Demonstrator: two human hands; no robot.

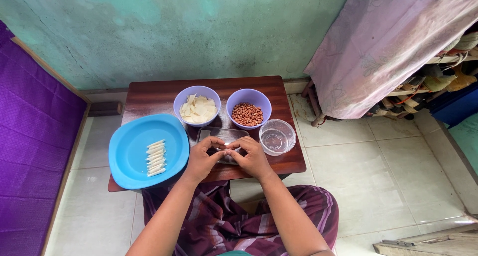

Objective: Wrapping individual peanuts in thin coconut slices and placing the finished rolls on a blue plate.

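My left hand (pixel 203 157) and my right hand (pixel 251 156) meet over a clear flat tray (pixel 226 134) on the small dark wooden table (pixel 159 94). Both pinch a small pale wrapper piece (pixel 227 145) between their fingertips. Left of my hands lies a blue plate (pixel 132 151) with several folded white wrapper rolls (pixel 156 157) in a row. Behind the tray stand a purple bowl of white wrapper pieces (pixel 197 109) and a purple bowl of peanuts (pixel 248 113). A clear bowl with a little water (pixel 277 136) sits to the right.
A teal wall rises behind the table. Purple fabric on a wooden frame (pixel 30 136) runs along the left. A rack draped in pink cloth (pixel 383 47) stands at the right. White floor tiles (pixel 388 176) surround the table; my legs in striped cloth are beneath it.
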